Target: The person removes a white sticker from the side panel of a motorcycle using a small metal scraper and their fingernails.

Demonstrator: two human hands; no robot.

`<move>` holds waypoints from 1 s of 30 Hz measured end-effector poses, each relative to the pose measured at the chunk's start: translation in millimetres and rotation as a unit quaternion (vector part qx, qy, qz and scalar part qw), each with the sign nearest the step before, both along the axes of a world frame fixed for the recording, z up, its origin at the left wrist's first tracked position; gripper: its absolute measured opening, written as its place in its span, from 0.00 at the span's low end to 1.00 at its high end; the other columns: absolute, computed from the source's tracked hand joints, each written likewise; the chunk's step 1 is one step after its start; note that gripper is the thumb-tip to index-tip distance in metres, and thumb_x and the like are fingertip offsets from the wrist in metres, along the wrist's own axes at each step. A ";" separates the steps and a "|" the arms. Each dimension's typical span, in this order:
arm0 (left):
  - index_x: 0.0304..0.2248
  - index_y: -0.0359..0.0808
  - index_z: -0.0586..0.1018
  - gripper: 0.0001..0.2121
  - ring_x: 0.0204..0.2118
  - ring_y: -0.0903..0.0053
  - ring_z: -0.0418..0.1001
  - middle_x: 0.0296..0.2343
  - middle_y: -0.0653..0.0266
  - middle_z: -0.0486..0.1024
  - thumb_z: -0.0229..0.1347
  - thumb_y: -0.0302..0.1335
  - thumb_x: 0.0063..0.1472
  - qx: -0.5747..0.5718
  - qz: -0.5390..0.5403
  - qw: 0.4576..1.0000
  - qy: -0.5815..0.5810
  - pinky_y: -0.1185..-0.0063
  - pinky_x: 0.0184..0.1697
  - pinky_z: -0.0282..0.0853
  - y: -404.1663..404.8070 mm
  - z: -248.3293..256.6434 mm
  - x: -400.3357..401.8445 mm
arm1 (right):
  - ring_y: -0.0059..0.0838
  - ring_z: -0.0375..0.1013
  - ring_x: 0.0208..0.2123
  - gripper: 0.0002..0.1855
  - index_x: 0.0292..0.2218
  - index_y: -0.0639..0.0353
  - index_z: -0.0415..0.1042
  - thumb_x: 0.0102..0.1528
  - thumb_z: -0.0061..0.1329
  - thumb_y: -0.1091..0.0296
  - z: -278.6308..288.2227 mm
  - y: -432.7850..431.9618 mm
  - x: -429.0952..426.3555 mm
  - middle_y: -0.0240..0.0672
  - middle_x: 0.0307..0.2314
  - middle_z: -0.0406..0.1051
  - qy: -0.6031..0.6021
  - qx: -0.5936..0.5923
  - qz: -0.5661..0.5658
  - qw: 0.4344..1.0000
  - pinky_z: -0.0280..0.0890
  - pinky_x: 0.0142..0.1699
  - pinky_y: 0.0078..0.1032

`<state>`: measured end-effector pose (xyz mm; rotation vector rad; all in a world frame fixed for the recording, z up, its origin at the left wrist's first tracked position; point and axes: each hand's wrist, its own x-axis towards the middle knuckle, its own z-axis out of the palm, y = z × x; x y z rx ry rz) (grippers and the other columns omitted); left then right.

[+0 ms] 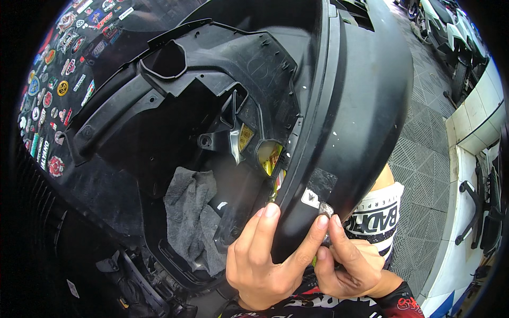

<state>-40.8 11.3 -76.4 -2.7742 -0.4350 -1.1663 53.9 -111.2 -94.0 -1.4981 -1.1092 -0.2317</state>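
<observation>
A large black plastic motorcycle body part point(360, 91) with a raised rim lies before me. On its outer face, a dark rough patch point(323, 183) sits beside a small white sticker point(309, 198) with a dark emblem. Just below them is a small crumpled, shiny dark piece point(326, 209), perhaps adhesive tape. My right hand point(354, 262) pinches its lower part between thumb and index finger. My left hand point(264, 258) has its fingers spread, one fingertip against the piece and others on the rim. Its thumb is hidden.
A grey cloth point(191, 218) lies inside the hollow part, near a loose black plastic panel point(254, 55). Yellow wrappers point(270, 159) show through an opening. A sticker-printed black mat point(63, 83) is at left; a motorcycle point(457, 35) stands on the tiled floor point(421, 159).
</observation>
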 end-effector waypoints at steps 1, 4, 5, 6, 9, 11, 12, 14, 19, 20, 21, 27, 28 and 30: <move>0.49 0.67 0.85 0.19 0.46 0.71 0.77 0.52 0.62 0.72 0.59 0.32 0.59 0.001 0.000 1.000 0.003 0.80 0.40 0.72 0.0 0.2 -0.3 | 0.25 0.76 0.16 0.28 0.52 0.87 0.70 0.49 0.56 0.89 -0.6 0.0 0.7 0.46 0.22 0.78 0.006 -0.008 -0.001 1.000 0.73 0.24 0.21; 0.48 0.68 0.85 0.18 0.46 0.71 0.77 0.52 0.62 0.72 0.59 0.34 0.60 -0.004 0.000 1.000 0.009 0.80 0.39 0.72 -0.9 1.8 -1.1 | 0.20 0.74 0.16 0.32 0.57 0.89 0.63 0.50 0.50 0.88 -1.5 -1.7 1.4 0.35 0.16 0.74 -0.032 -0.007 0.022 0.999 0.68 0.27 0.16; 0.48 0.68 0.85 0.18 0.46 0.71 0.77 0.52 0.62 0.72 0.59 0.34 0.60 -0.009 -0.001 1.000 0.011 0.81 0.39 0.73 -1.4 2.3 -1.2 | 0.19 0.73 0.16 0.33 0.57 0.90 0.63 0.50 0.50 0.88 -1.0 -3.4 0.3 0.34 0.15 0.74 -0.031 -0.027 0.017 0.999 0.68 0.27 0.16; 0.48 0.68 0.85 0.18 0.46 0.71 0.77 0.52 0.62 0.72 0.59 0.34 0.60 -0.009 -0.001 1.000 0.012 0.81 0.39 0.73 -1.4 2.9 -1.4 | 0.19 0.73 0.15 0.33 0.57 0.90 0.62 0.50 0.50 0.88 -0.6 -5.1 -0.4 0.33 0.15 0.73 -0.030 -0.046 0.011 0.998 0.68 0.27 0.16; 0.47 0.68 0.86 0.17 0.46 0.71 0.77 0.52 0.62 0.72 0.60 0.35 0.60 -0.015 -0.008 1.000 0.013 0.81 0.39 0.73 -0.8 3.3 -0.9 | 0.17 0.72 0.15 0.34 0.58 0.90 0.61 0.50 0.50 0.87 0.8 -9.8 -1.9 0.32 0.15 0.73 -0.019 -0.051 0.031 0.998 0.68 0.27 0.15; 0.47 0.68 0.86 0.17 0.46 0.71 0.78 0.52 0.62 0.72 0.60 0.35 0.59 -0.006 -0.011 1.000 -0.001 0.81 0.39 0.73 0.3 2.4 0.1 | 0.17 0.72 0.15 0.34 0.58 0.89 0.61 0.50 0.50 0.87 1.0 -10.5 -2.7 0.32 0.15 0.73 -0.014 -0.050 0.028 0.998 0.67 0.27 0.15; 0.47 0.68 0.86 0.17 0.46 0.71 0.78 0.52 0.62 0.72 0.60 0.35 0.59 -0.007 -0.012 1.000 0.000 0.81 0.39 0.73 0.4 2.2 0.3 | 0.16 0.72 0.15 0.34 0.58 0.89 0.61 0.50 0.51 0.87 1.2 -10.6 -2.8 0.31 0.14 0.73 -0.009 -0.048 0.026 0.998 0.67 0.27 0.15; 0.47 0.67 0.86 0.17 0.45 0.71 0.78 0.52 0.62 0.72 0.60 0.35 0.59 -0.013 -0.015 1.000 -0.002 0.81 0.39 0.73 0.3 1.9 0.3 | 0.16 0.71 0.15 0.34 0.59 0.89 0.61 0.51 0.51 0.86 1.4 -9.7 -3.2 0.31 0.14 0.72 -0.003 -0.049 0.031 0.998 0.67 0.26 0.15; 0.47 0.66 0.86 0.17 0.45 0.71 0.78 0.52 0.62 0.72 0.61 0.35 0.58 -0.010 -0.011 1.000 -0.002 0.81 0.39 0.73 0.2 1.3 0.0 | 0.16 0.70 0.14 0.33 0.59 0.88 0.61 0.52 0.50 0.87 2.5 -7.6 -4.7 0.30 0.14 0.72 0.016 -0.025 0.029 0.999 0.65 0.25 0.14; 0.47 0.66 0.86 0.17 0.45 0.71 0.78 0.52 0.62 0.72 0.61 0.35 0.57 -0.009 -0.011 1.000 -0.004 0.81 0.39 0.73 0.5 0.9 0.4 | 0.15 0.69 0.14 0.33 0.59 0.88 0.62 0.52 0.50 0.87 2.8 -7.9 -4.7 0.30 0.14 0.72 0.027 -0.032 0.035 0.999 0.65 0.25 0.14; 0.47 0.66 0.86 0.17 0.45 0.71 0.78 0.52 0.62 0.72 0.61 0.35 0.57 -0.009 -0.012 1.000 -0.003 0.81 0.39 0.73 0.8 0.4 0.7 | 0.15 0.69 0.14 0.33 0.58 0.88 0.62 0.52 0.50 0.87 3.1 -8.4 -4.6 0.30 0.14 0.71 0.037 -0.040 0.041 0.998 0.64 0.24 0.15; 0.47 0.66 0.86 0.18 0.44 0.71 0.78 0.52 0.62 0.72 0.61 0.35 0.57 0.001 -0.011 1.000 -0.015 0.80 0.38 0.73 0.5 -0.2 -0.7 | 0.14 0.68 0.14 0.32 0.58 0.88 0.62 0.52 0.50 0.88 2.2 -7.3 -3.3 0.30 0.13 0.70 0.048 -0.018 0.056 0.997 0.63 0.24 0.15; 0.46 0.61 0.87 0.17 0.47 0.64 0.77 0.55 0.54 0.70 0.63 0.35 0.55 -0.012 -0.021 1.000 0.010 0.75 0.41 0.73 -0.3 1.2 -2.8 | 0.14 0.68 0.14 0.32 0.58 0.88 0.62 0.52 0.50 0.88 2.2 -7.4 -3.1 0.30 0.13 0.70 0.048 -0.018 0.056 0.997 0.63 0.24 0.15; 0.44 0.55 0.88 0.17 0.50 0.58 0.76 0.57 0.46 0.68 0.65 0.35 0.52 -0.025 -0.030 0.999 0.036 0.70 0.44 0.74 -0.7 2.4 -4.9 | 0.14 0.68 0.14 0.32 0.58 0.88 0.62 0.53 0.50 0.88 1.8 -7.0 -3.1 0.30 0.13 0.70 0.050 -0.026 0.065 0.996 0.63 0.23 0.15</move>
